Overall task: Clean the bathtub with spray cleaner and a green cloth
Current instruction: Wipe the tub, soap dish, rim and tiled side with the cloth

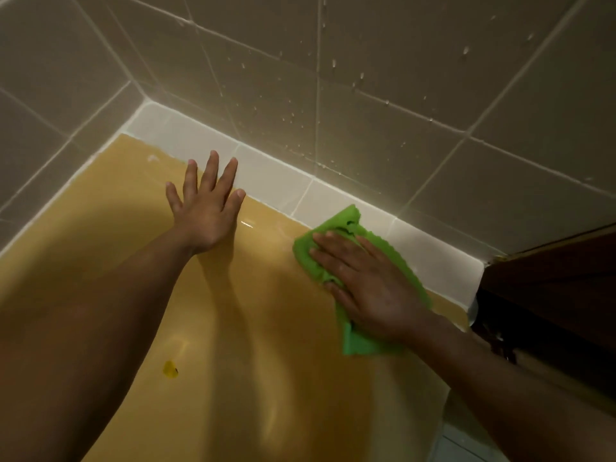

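Observation:
The yellow bathtub (140,201) fills the lower left of the head view, its far rim meeting a band of white tiles. My left hand (206,208) lies flat on that far rim with fingers spread, fingertips reaching the white band. To its right, my right hand (363,278) presses a green cloth (350,218) flat against the tub rim with straight fingers. The cloth sticks out beyond the fingertips and below the wrist. No spray cleaner is in view.
A white tile ledge (276,175) runs diagonally behind the tub. Beige wall tiles (400,78) above it carry scattered water drops. Dark wooden cabinetry (560,288) stands at the right. A small yellow mark (170,369) sits low on the tub's inner wall.

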Action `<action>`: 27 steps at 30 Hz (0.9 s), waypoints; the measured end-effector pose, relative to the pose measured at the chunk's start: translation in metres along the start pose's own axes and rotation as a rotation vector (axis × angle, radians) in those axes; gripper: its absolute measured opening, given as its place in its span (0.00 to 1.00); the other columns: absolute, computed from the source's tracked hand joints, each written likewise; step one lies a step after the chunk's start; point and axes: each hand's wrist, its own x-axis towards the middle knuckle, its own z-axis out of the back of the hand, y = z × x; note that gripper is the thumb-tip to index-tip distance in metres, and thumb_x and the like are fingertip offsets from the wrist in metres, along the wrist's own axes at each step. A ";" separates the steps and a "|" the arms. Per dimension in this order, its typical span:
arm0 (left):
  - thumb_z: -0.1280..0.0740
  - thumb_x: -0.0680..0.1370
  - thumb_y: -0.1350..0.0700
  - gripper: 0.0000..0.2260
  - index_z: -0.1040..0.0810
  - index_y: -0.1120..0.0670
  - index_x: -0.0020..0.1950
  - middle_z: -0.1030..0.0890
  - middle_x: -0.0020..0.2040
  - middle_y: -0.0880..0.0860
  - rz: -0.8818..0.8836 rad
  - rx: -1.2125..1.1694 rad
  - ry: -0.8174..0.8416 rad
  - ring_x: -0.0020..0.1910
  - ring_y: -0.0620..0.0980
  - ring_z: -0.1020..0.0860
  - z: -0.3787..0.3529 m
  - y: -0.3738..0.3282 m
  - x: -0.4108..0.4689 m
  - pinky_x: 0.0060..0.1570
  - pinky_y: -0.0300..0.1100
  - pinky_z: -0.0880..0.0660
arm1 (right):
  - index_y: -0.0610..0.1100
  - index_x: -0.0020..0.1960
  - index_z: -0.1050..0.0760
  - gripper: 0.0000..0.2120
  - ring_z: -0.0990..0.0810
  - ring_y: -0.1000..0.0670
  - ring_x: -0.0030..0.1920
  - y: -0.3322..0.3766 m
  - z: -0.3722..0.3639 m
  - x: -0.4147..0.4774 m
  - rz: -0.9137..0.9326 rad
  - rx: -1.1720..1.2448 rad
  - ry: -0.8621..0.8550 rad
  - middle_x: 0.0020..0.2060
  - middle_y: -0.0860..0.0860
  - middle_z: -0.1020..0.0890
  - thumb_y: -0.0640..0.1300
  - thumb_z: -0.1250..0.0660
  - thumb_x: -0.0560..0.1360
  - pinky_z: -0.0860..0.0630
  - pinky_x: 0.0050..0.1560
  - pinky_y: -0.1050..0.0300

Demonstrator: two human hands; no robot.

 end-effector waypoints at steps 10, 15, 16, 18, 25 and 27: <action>0.56 0.86 0.39 0.26 0.59 0.40 0.84 0.63 0.84 0.47 0.098 0.013 -0.075 0.82 0.56 0.67 -0.003 0.003 0.008 0.76 0.64 0.67 | 0.49 0.83 0.46 0.27 0.51 0.52 0.82 0.017 -0.003 0.074 -0.307 0.014 -0.208 0.83 0.51 0.46 0.55 0.52 0.86 0.54 0.81 0.47; 0.54 0.86 0.40 0.26 0.59 0.38 0.83 0.65 0.83 0.44 0.083 -0.035 -0.030 0.81 0.54 0.69 0.003 0.006 0.010 0.74 0.65 0.69 | 0.47 0.80 0.36 0.25 0.44 0.50 0.81 0.039 -0.006 0.114 0.053 -0.019 -0.121 0.81 0.50 0.38 0.52 0.43 0.84 0.51 0.81 0.47; 0.54 0.87 0.41 0.26 0.58 0.38 0.83 0.65 0.83 0.43 0.082 -0.046 -0.024 0.81 0.53 0.69 0.005 0.008 0.010 0.73 0.65 0.70 | 0.48 0.78 0.33 0.25 0.43 0.50 0.81 0.035 -0.007 0.107 0.156 -0.001 -0.098 0.80 0.50 0.36 0.52 0.40 0.83 0.51 0.80 0.49; 0.52 0.87 0.41 0.25 0.57 0.36 0.83 0.65 0.83 0.42 0.077 -0.078 -0.008 0.81 0.52 0.69 0.009 0.011 0.009 0.73 0.64 0.71 | 0.48 0.75 0.28 0.25 0.38 0.49 0.79 0.023 -0.011 0.083 0.239 0.037 -0.117 0.78 0.51 0.32 0.52 0.38 0.80 0.44 0.78 0.48; 0.52 0.87 0.41 0.25 0.57 0.33 0.82 0.67 0.82 0.40 0.062 -0.147 0.046 0.79 0.51 0.73 0.016 0.021 0.008 0.70 0.63 0.75 | 0.44 0.64 0.20 0.25 0.28 0.41 0.56 0.005 -0.002 0.038 -0.155 -0.037 -0.439 0.57 0.43 0.25 0.59 0.31 0.75 0.30 0.54 0.47; 0.51 0.87 0.41 0.24 0.57 0.33 0.82 0.67 0.82 0.39 0.060 -0.153 0.041 0.79 0.51 0.73 0.015 0.023 0.009 0.70 0.64 0.75 | 0.41 0.63 0.20 0.23 0.28 0.43 0.56 0.009 -0.002 0.056 -0.210 -0.001 -0.423 0.56 0.44 0.23 0.57 0.33 0.78 0.27 0.53 0.46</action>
